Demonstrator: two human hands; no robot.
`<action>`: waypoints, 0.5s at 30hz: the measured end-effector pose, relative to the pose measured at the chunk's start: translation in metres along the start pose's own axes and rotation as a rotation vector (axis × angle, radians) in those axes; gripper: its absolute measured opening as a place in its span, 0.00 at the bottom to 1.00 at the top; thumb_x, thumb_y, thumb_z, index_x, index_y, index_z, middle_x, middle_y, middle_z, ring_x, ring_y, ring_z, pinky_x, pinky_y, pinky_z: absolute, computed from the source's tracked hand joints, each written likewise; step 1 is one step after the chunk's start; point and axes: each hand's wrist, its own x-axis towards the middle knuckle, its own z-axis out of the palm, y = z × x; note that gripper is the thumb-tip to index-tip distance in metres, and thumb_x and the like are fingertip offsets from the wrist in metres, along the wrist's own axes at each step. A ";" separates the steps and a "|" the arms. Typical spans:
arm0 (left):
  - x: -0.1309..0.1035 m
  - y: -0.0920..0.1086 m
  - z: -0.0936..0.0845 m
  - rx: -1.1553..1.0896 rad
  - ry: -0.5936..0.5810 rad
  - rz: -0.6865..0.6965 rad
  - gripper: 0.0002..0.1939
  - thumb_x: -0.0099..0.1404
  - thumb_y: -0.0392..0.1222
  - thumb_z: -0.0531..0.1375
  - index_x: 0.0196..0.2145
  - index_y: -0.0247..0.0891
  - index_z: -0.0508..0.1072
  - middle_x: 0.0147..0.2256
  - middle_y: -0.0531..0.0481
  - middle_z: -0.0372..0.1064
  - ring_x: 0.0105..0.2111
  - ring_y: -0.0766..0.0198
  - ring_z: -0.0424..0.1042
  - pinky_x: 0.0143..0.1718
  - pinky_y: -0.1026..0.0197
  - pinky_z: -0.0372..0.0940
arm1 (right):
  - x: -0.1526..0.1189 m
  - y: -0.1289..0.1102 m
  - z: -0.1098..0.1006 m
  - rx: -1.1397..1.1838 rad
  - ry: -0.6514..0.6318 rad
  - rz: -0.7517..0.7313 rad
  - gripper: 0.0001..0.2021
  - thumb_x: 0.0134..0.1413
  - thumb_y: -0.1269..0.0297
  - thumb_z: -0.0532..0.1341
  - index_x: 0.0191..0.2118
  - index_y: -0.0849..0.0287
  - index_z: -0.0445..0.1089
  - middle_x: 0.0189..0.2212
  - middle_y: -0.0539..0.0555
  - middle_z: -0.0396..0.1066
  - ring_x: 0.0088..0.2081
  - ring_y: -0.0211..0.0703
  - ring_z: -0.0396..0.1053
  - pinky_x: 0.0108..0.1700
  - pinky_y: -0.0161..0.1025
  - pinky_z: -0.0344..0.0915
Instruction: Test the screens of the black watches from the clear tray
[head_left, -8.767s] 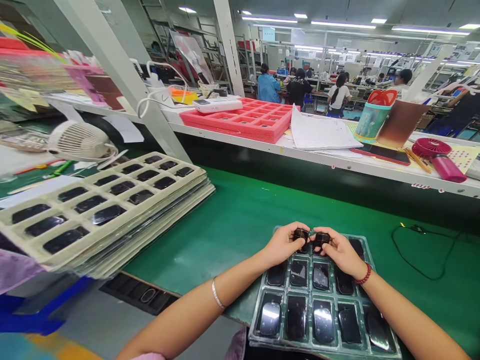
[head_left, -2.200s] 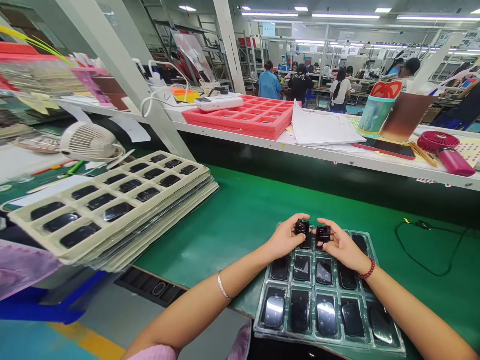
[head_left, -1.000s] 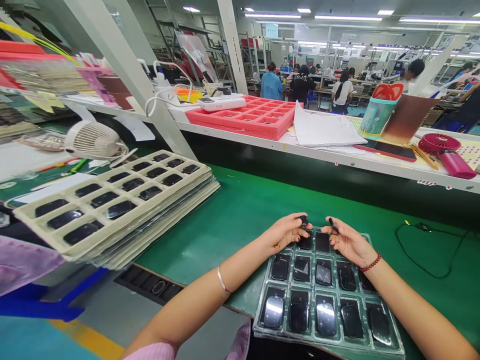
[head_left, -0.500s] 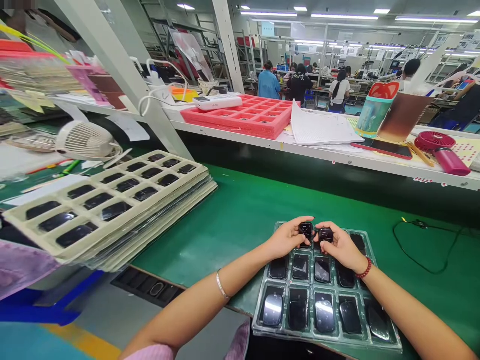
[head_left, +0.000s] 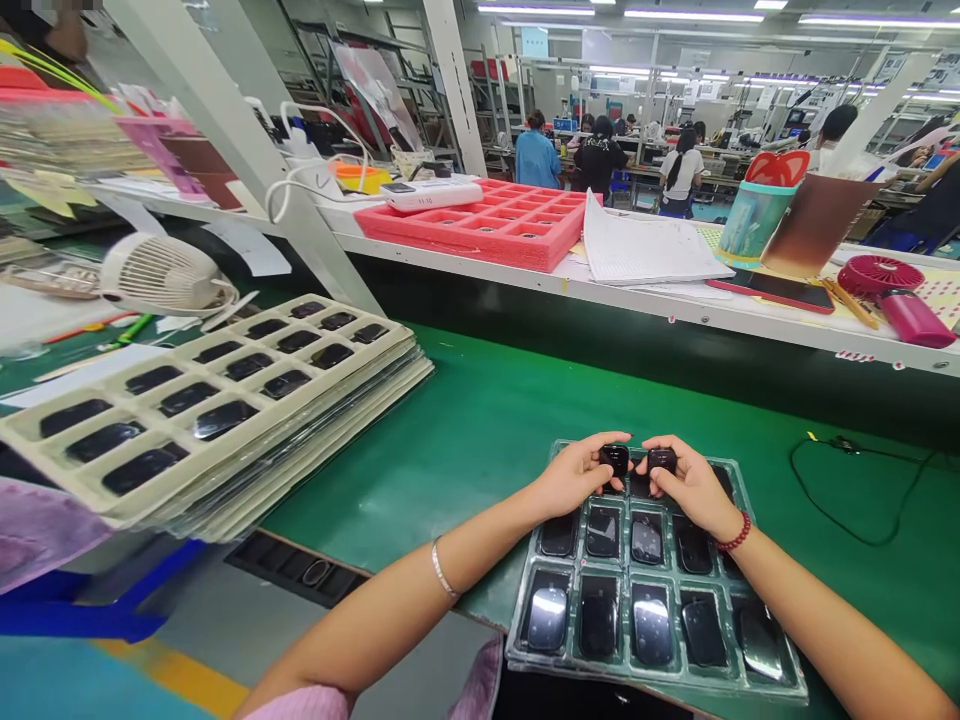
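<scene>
My left hand point(head_left: 585, 470) pinches a small black smartwatch body point(head_left: 615, 459) between thumb and fingers. A second, similar smartwatch body point(head_left: 661, 460) is held in my right hand point(head_left: 694, 485), a short gap from the first. Both hands are above the far row of a clear plastic tray point(head_left: 517, 640), whose pockets carry several dark, rounded watch-like pieces point(head_left: 651, 622). My hands and forearms cover part of the tray's far and right pockets.
On the left, a stack of cream trays point(head_left: 217, 370) holds more dark pieces, with a white fan point(head_left: 161, 272) behind. A raised shelf point(head_left: 637, 305) crosses the back, bearing a red foam tray point(head_left: 465, 235), papers and cups. A black cable point(head_left: 847, 520) lies at right.
The right hand has shifted slightly right with its smartwatch body, widening the gap between the two. The lit displays seen on both faces earlier now look dark. The view has turned slightly.
</scene>
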 end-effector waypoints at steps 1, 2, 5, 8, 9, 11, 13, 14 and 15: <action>0.000 0.000 0.000 0.004 -0.001 -0.005 0.25 0.57 0.34 0.56 0.54 0.36 0.63 0.38 0.43 0.71 0.31 0.63 0.73 0.27 0.66 0.60 | 0.000 0.000 0.000 -0.011 0.002 0.006 0.15 0.53 0.64 0.60 0.46 0.57 0.61 0.35 0.53 0.69 0.27 0.37 0.66 0.31 0.38 0.66; 0.000 0.000 0.000 0.003 -0.002 -0.009 0.25 0.57 0.33 0.56 0.53 0.36 0.63 0.38 0.43 0.71 0.31 0.63 0.73 0.27 0.66 0.59 | 0.000 0.000 0.000 -0.022 0.000 0.010 0.14 0.53 0.64 0.59 0.46 0.57 0.62 0.34 0.53 0.69 0.27 0.37 0.65 0.32 0.39 0.66; 0.000 -0.001 0.000 -0.028 -0.005 -0.011 0.26 0.54 0.30 0.56 0.52 0.36 0.63 0.39 0.43 0.71 0.31 0.63 0.72 0.29 0.65 0.60 | 0.000 0.000 0.001 -0.031 -0.027 0.010 0.15 0.52 0.66 0.59 0.47 0.56 0.61 0.36 0.53 0.69 0.29 0.38 0.66 0.34 0.39 0.66; 0.000 -0.002 0.000 -0.060 -0.013 0.005 0.27 0.52 0.28 0.56 0.51 0.36 0.64 0.40 0.44 0.71 0.32 0.64 0.72 0.35 0.63 0.62 | 0.000 -0.002 0.002 -0.029 -0.041 0.000 0.16 0.51 0.67 0.60 0.47 0.55 0.61 0.37 0.53 0.68 0.31 0.39 0.67 0.35 0.39 0.66; 0.000 -0.002 -0.001 -0.065 -0.016 0.009 0.27 0.52 0.28 0.56 0.51 0.36 0.64 0.40 0.45 0.71 0.32 0.64 0.72 0.37 0.62 0.63 | 0.000 -0.002 0.002 -0.030 -0.042 -0.007 0.16 0.51 0.67 0.60 0.47 0.55 0.61 0.37 0.53 0.68 0.31 0.40 0.67 0.35 0.39 0.66; 0.000 -0.002 0.000 -0.069 -0.017 0.012 0.26 0.52 0.28 0.57 0.50 0.37 0.64 0.40 0.45 0.71 0.32 0.64 0.72 0.38 0.61 0.63 | 0.000 -0.002 0.002 -0.029 -0.047 -0.024 0.16 0.51 0.67 0.61 0.47 0.55 0.62 0.37 0.53 0.68 0.32 0.40 0.66 0.36 0.39 0.66; 0.000 -0.002 0.000 -0.063 -0.012 0.010 0.26 0.52 0.28 0.57 0.50 0.37 0.64 0.40 0.46 0.71 0.32 0.64 0.72 0.38 0.61 0.63 | 0.000 -0.001 0.002 -0.028 -0.049 -0.025 0.15 0.52 0.66 0.60 0.46 0.55 0.62 0.36 0.53 0.69 0.31 0.40 0.66 0.35 0.39 0.66; 0.000 -0.002 0.000 -0.058 -0.008 0.008 0.26 0.52 0.28 0.58 0.50 0.37 0.65 0.39 0.46 0.72 0.32 0.64 0.72 0.38 0.61 0.63 | 0.000 -0.001 0.002 -0.032 -0.048 -0.018 0.14 0.53 0.65 0.60 0.46 0.56 0.63 0.36 0.53 0.69 0.30 0.40 0.66 0.35 0.39 0.66; 0.000 -0.002 0.001 -0.052 -0.004 0.005 0.26 0.52 0.29 0.58 0.49 0.37 0.65 0.39 0.46 0.72 0.32 0.64 0.72 0.37 0.62 0.63 | 0.000 0.000 0.002 -0.039 -0.047 -0.011 0.13 0.54 0.64 0.59 0.46 0.56 0.63 0.35 0.53 0.69 0.29 0.39 0.66 0.34 0.39 0.66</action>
